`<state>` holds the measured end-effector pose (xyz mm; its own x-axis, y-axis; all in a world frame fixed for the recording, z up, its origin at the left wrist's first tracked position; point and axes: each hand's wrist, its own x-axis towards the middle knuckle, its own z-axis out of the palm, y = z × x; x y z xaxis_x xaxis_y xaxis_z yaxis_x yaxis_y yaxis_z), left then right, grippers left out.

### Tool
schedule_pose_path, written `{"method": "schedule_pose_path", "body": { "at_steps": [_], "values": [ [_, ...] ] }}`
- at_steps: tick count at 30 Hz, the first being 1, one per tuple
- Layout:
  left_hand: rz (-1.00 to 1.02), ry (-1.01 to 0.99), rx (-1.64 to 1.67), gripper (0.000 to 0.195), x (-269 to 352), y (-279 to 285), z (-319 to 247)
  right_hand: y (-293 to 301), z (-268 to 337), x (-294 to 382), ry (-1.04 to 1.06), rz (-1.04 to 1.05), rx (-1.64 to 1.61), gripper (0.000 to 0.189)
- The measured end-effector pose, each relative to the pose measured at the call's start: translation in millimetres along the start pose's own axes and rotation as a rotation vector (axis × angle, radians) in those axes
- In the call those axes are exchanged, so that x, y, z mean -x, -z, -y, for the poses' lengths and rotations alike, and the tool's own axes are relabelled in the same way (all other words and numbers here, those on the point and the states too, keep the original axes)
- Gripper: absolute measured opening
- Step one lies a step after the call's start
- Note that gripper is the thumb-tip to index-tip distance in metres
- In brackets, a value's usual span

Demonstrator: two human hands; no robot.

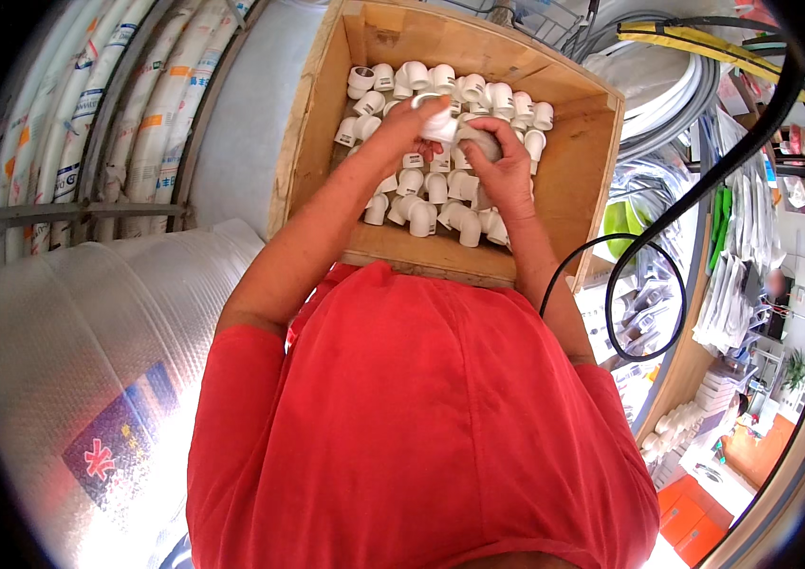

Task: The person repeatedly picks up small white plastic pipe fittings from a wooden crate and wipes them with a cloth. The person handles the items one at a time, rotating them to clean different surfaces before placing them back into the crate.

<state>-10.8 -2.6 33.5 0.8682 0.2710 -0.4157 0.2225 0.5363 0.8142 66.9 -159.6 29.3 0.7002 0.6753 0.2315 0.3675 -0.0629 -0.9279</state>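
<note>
In my left hand [406,131] is a white plastic pipe elbow [438,122], held above the fittings in a wooden box [573,192]. My right hand [505,167] grips a greyish wad [482,144] that looks like a cloth, close beside the elbow's right side; whether the two touch is hard to tell. Below both hands, several rows of white pipe elbows [422,215] stand in the box, many bearing small dark labels. My hands and forearms hide part of them.
Wrapped pipes [153,135] stand in a metal rack at the left, above a large roll of bubble wrap [82,320]. Coiled hoses [687,107] lie right of the box. A black cable [712,167] loops across the right side, before hanging plastic packets [733,277].
</note>
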Motion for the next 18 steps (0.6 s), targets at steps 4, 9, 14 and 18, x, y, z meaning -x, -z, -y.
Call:
{"method": "schedule_pose_path", "body": {
  "at_steps": [4,9,14,18],
  "values": [
    [-0.001,0.051,-0.120,0.033,1.5,6.7,0.1,-3.3,-1.0,0.2,-0.106,0.046,-0.010,0.025],
    [0.099,-0.781,-0.898,0.024,17.9,-12.1,3.3,13.1,-15.6,-6.2,-0.598,0.013,-0.478,0.032],
    [0.031,-0.210,-0.239,0.027,9.8,-8.0,0.4,4.2,-6.4,-0.2,-0.010,-0.069,0.098,0.023],
    [0.069,0.071,0.100,0.034,-2.9,10.5,3.7,-6.6,13.1,0.3,0.221,0.021,0.310,0.024]
  ]
}}
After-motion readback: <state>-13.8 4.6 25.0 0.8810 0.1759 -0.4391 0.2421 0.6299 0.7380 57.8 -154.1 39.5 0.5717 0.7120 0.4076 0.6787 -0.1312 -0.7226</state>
